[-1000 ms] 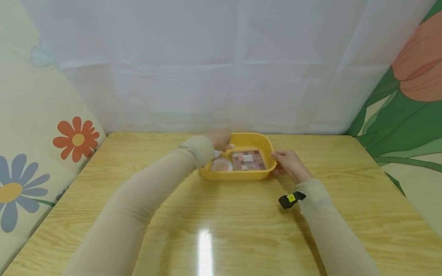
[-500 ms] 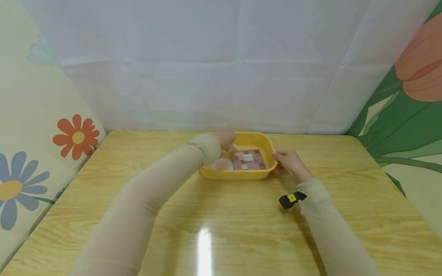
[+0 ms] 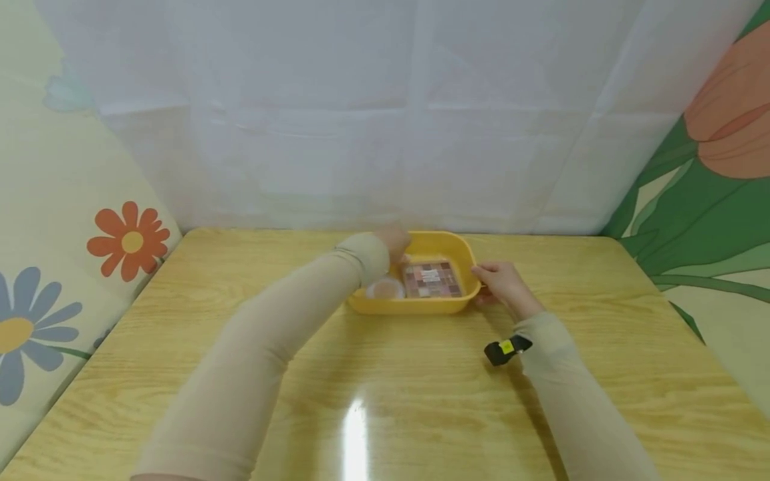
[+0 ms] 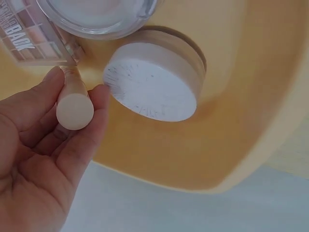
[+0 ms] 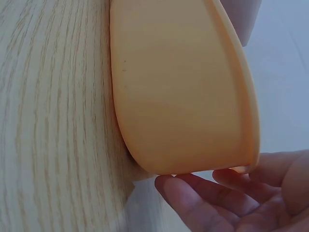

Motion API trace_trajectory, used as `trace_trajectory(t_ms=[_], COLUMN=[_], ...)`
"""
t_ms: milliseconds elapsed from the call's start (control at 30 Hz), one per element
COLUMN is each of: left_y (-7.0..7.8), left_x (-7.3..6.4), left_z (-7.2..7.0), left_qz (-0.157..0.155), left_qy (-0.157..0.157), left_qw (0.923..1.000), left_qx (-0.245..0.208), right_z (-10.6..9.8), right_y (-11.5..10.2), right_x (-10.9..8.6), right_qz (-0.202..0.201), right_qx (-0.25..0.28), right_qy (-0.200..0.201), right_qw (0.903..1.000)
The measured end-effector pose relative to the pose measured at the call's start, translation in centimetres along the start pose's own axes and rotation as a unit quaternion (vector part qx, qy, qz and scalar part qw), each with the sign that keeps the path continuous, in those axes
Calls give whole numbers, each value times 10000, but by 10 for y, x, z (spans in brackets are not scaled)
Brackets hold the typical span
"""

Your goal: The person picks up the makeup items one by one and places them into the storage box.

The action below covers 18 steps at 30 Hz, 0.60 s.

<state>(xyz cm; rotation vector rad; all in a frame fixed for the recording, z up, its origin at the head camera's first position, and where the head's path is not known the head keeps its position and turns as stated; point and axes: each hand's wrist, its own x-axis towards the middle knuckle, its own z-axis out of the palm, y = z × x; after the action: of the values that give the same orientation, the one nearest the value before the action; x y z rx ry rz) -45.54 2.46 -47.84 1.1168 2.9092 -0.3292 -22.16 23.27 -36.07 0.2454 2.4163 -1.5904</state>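
A yellow plastic basin (image 3: 415, 306) stands toward the back of the table. My left hand (image 4: 43, 130) is inside it, pinching a slim beige cosmetic tube (image 4: 75, 110) between thumb and fingers. Beside those fingers a round white-lidded jar (image 4: 152, 87) lies tilted against the basin floor. An eyeshadow palette (image 3: 432, 279) with brown and pink squares lies flat in the basin, and a round clear-rimmed compact (image 3: 385, 288) sits to its left. At the basin's right end my right hand (image 3: 505, 286) grips the rim, thumb on top and fingers against the outer wall.
The wooden table (image 3: 421, 401) runs out to both sides and in front of the basin. A white cloth (image 3: 313, 120) hangs directly behind the table's back edge. Flower-patterned panels (image 3: 60, 200) flank it left and right.
My left hand has shifted slightly to the right inside the basin, its forearm following. The right hand has kept its place on the rim.
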Motion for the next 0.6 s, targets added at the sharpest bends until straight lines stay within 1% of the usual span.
trace_trajectory(t_ms=[33,67,167,200,233,300,367,467,533,600], left_y=[7,14,41,48,50,61,65,68,68,66], left_x=[-13,-28,-76,-89,-95,-115,-125,-133,-130,-120], left_z=[-15,-32,-96,-113,-121,-146,-154,-157,-155,-150], left_qz=[7,8,-147,-220,-242,-355,-398,-324,-333,-357], left_qy=[25,-25,-527,-711,-775,-1108,-1171,-1065,-1077,-1145], left_qw=[10000,9999,9975,9956,9942,9897,9868,9875,9866,9867], left_qx=[-49,-135,-457,-578,-712,-828,-1041,-1119,-1182,-1097], right_z=[0,0,0,0,1,2,2,2,2,2], right_y=[0,0,0,0,0,0,0,0,0,0], right_x=[0,0,0,-1,-1,-2,-2,-3,-3,-3], right_qz=[1,5,30,21,17,-6,-36,-76,-82,-96], right_qx=[-13,-21,-24,-21,-6,24,55,137,179,204], right_qy=[2,7,30,27,28,22,6,1,25,45], right_qw=[10000,10000,10000,10000,10000,10000,10000,9999,9998,9997])
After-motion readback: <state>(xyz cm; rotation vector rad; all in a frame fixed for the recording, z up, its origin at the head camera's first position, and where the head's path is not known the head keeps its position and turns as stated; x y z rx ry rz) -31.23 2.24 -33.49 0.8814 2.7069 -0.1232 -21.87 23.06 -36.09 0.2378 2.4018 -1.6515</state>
